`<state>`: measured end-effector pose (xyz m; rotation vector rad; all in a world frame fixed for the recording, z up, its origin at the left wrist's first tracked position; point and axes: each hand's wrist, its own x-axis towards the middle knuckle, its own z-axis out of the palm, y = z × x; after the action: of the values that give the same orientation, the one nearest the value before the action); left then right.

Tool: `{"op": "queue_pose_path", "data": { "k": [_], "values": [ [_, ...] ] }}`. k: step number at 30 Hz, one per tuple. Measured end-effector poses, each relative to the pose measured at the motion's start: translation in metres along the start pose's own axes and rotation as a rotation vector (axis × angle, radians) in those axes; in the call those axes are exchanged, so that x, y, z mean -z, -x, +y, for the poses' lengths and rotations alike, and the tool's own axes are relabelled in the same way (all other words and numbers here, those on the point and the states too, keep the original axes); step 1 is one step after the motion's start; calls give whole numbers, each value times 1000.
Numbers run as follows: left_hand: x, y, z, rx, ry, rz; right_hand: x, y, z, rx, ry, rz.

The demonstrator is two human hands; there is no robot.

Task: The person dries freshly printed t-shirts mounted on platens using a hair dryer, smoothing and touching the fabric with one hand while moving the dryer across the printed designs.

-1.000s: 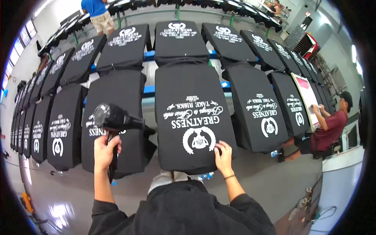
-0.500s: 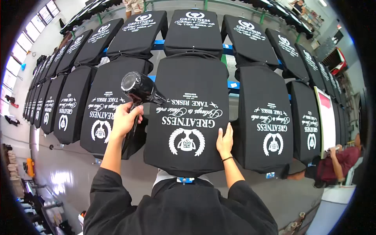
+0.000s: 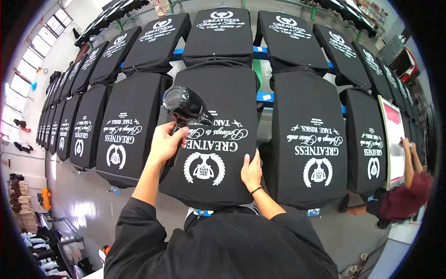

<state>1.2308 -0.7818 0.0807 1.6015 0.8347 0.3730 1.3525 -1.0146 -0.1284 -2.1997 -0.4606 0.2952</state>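
My left hand [image 3: 166, 142] is wrapped round the handle of a black hair dryer [image 3: 186, 104]. The dryer is over the upper left part of a black shirt [image 3: 213, 93] stretched on a board in front of me, covering some of its print. White lettering and a wreath emblem [image 3: 204, 168] show on this shirt, upside down to me. On the shirt's right edge lies my right hand [image 3: 251, 172], holding nothing, its thumb and fingers apart.
Two rows of boards carry more printed black shirts, among them one to the right [image 3: 310, 116] and one to the left [image 3: 132, 109]. A blue rail [image 3: 265, 96] runs between boards. At the far right, a person in a dark red shirt [image 3: 409, 197] handles a white framed screen [image 3: 393, 139].
The dryer and my left hand have come over the shirt in front of me from the shirt to the left. My right hand has stayed at the front shirt's right edge. The view has shifted.
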Motion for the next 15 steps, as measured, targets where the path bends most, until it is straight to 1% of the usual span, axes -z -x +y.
{"op": "queue_pose_path", "data": {
  "k": [4, 8, 12, 14, 15],
  "values": [
    [-39, -8, 2, -12, 42, -95, -1, 0, 2, -26, -23, -12],
    [-67, -9, 11, 2, 37, -122, 3, 0, 1, -43, -45, -39],
    [-56, -4, 8, 12, 41, -81, 3, 1, 1, -10, -65, -54],
    [-33, 2, 4, 4, 77, 27, 4, 1, -1, -32, -27, -56],
    [-16, 4, 0, 1, 32, 51, 7, 0, -4, -47, -34, -76]
  ]
}}
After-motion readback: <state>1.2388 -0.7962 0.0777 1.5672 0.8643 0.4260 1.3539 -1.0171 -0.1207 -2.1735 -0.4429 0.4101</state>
